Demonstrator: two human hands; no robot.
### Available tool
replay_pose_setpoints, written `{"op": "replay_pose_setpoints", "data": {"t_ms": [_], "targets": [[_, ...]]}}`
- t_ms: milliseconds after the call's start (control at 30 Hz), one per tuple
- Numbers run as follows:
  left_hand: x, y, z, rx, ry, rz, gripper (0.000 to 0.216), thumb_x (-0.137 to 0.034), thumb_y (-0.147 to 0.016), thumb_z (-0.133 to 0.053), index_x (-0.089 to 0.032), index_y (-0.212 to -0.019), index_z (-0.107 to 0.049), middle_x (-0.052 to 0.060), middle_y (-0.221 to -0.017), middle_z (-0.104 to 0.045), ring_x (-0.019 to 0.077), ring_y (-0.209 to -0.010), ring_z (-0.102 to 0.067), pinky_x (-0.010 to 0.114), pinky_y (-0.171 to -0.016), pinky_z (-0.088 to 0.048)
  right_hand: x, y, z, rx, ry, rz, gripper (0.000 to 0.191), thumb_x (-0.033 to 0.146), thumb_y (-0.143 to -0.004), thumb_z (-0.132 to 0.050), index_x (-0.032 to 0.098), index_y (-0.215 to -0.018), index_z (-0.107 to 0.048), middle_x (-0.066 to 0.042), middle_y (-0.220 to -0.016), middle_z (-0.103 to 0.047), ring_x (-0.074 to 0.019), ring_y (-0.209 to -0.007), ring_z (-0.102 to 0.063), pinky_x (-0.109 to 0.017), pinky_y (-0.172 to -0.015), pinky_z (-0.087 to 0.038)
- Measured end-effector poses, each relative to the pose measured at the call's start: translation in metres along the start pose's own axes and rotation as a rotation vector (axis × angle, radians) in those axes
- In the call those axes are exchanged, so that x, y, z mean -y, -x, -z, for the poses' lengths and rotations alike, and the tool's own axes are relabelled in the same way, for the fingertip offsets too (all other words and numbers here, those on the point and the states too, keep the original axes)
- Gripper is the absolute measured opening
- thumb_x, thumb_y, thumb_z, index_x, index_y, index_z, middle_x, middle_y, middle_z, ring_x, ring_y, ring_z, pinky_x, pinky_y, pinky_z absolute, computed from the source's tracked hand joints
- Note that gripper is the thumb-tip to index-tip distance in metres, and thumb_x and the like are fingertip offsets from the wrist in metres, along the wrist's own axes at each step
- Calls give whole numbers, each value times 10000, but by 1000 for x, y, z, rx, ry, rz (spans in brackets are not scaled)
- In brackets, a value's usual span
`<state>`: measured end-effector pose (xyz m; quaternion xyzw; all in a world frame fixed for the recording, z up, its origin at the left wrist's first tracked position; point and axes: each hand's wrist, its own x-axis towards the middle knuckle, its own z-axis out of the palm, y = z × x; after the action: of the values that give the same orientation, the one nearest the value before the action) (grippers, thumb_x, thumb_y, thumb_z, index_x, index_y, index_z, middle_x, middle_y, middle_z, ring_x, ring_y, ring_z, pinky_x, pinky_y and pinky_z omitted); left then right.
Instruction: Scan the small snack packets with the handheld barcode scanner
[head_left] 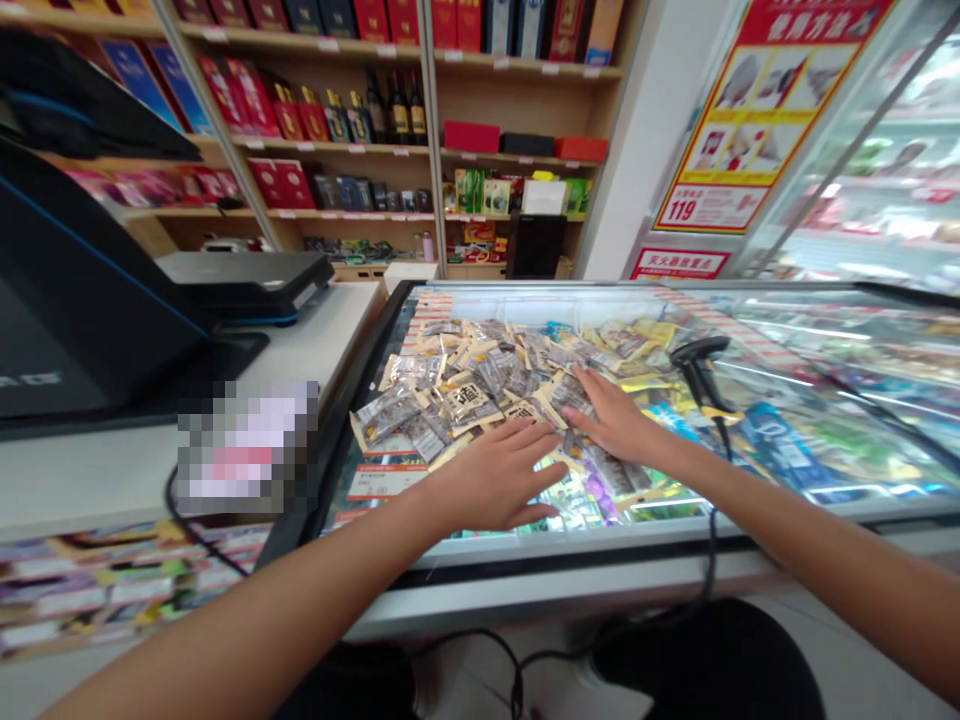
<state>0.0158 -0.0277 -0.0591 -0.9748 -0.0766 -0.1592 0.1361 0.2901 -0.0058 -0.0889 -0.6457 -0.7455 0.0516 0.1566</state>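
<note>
Small snack packets (465, 398) with clear fronts and tan edges lie in a loose heap on the glass top of a freezer (495, 545). My left hand (502, 475) is flat at the near edge of the heap, its fingers spread and holding nothing. Against the heap's right side rests my right hand (615, 420), with its fingers stretched out over the packets. Whether either palm touches the glass is hidden. Yellow packets (630, 340) lie behind my right hand. A black barcode scanner (701, 375) stands just right of it.
On the left counter are a black checkout machine (90, 270), a weighing scale (255, 275) and a blurred-out item (251, 445). Black cables (517, 665) hang below the freezer's front edge. Shelves (337, 140) of boxes and bottles stand behind.
</note>
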Motion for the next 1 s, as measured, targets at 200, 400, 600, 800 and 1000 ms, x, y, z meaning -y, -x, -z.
{"op": "replay_pose_setpoints", "data": {"t_ms": [200,400,600,800,1000], "targets": [[-2,1,5,-21,-10,15,451,-515,-1017,-496,-148,-1220,-661,200,-1473,-578,352,-1368,-534,507,-1157,-398,14,-4,-2,-75,47,-8,885,716,-966,-378,132,-1628,-320,-244,-1657,-335,-426,-1545,-289,-590,-1224,-273],[4,-1,17,-152,205,178,463,-469,-997,-566,-162,-1340,-615,188,-1342,-646,330,-1225,-600,503,-1050,-473,13,-20,36,-326,-265,140,629,595,-997,-421,194,-1463,-555,-185,-1334,-649,-362,-1303,-571,-568,-1132,-409],[44,-25,71,-868,820,704,811,-243,-910,-700,-275,-1618,-305,-8,-781,-656,150,-668,-589,281,-668,-507,56,-24,103,-369,-814,332,941,430,-929,-656,344,-1679,-95,36,-716,-579,-182,-604,-543,-337,-619,-525],[65,-30,86,-972,1062,732,1089,-202,-764,-822,-335,-1650,-202,-55,-739,-659,88,-488,-507,217,-490,-445,75,-26,104,-302,-958,419,1169,326,-861,-738,357,-1667,108,87,-664,-494,-146,-570,-465,-273,-558,-444],[75,-15,43,-918,1180,805,980,-223,-724,-867,-339,-1562,-372,-48,-756,-675,60,-408,-425,211,-395,-333,62,-37,67,-210,-1076,318,853,396,-842,-754,391,-1568,-305,88,-636,-470,-147,-533,-414,-281,-506,-379]]}}
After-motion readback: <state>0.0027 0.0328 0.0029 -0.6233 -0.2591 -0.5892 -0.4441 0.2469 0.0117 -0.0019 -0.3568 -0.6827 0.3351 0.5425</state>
